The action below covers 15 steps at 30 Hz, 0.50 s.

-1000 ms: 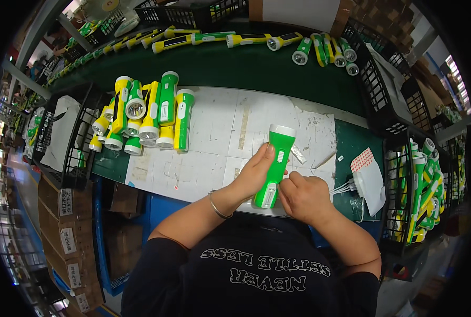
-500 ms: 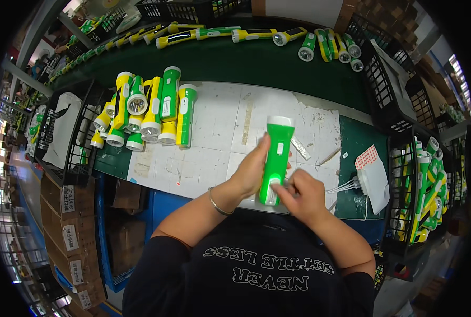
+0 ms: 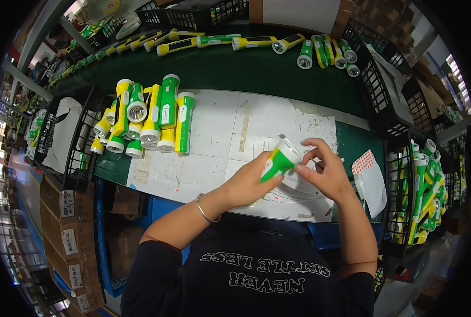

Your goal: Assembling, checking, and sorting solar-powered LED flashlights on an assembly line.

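My left hand [image 3: 251,182] is wrapped round a green and yellow flashlight [image 3: 281,165] with a white head. The flashlight is tilted, its head pointing up and to the right, above the white work surface [image 3: 214,142]. Beside the head is my right hand [image 3: 328,174], fingers curved and apart, with the thumb close to the rim; whether it touches cannot be made out. Most of the flashlight's handle is hidden by my left hand. To the left, several green and yellow flashlights [image 3: 152,119] lie piled together at the edge of the white surface.
A row of flashlights [image 3: 217,41] lies along the far green bench. On the right stands a black crate [image 3: 404,201] full of flashlights. A white sheet with a red-patterned flap [image 3: 370,182] lies near it. Another black crate [image 3: 82,127] stands at the left, above cardboard boxes [image 3: 69,232].
The flashlight has gone from nearly upright in view to tilted, head toward the right. My right hand has moved from its lower end up to beside the head, and its fingers have spread.
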Available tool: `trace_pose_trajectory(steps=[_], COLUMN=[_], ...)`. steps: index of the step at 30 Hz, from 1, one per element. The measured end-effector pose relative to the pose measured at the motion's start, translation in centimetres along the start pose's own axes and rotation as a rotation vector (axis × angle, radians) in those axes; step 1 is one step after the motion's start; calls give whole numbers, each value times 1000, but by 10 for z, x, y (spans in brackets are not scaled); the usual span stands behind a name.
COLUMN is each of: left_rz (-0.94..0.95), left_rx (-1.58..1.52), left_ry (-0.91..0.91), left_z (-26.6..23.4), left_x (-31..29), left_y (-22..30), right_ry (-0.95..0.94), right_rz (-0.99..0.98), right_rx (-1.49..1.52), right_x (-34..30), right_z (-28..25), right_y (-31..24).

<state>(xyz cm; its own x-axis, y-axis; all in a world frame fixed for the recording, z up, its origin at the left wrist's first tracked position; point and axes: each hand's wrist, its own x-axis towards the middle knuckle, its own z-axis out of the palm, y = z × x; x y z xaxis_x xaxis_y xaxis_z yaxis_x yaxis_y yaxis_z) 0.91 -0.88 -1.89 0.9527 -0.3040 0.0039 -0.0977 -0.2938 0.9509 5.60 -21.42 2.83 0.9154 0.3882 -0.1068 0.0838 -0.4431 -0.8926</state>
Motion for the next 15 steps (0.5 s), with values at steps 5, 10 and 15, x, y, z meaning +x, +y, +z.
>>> trace_pose_trajectory(steps=[5,10,15], left_rz=[90,-79,-77], left_rx=[642,837,711], left_ry=[-108,-165,-246], left_z=[-23,-64,-64], left_x=[-6,-20,-20], left_y=[14,7,8], right_ry=[-238,-212,-231], right_rz=[-144,-9,-6], right_rx=[-21,98,199], right_x=[3,-5,0], right_z=[-7,-19,-13], right_y=[16,24,26])
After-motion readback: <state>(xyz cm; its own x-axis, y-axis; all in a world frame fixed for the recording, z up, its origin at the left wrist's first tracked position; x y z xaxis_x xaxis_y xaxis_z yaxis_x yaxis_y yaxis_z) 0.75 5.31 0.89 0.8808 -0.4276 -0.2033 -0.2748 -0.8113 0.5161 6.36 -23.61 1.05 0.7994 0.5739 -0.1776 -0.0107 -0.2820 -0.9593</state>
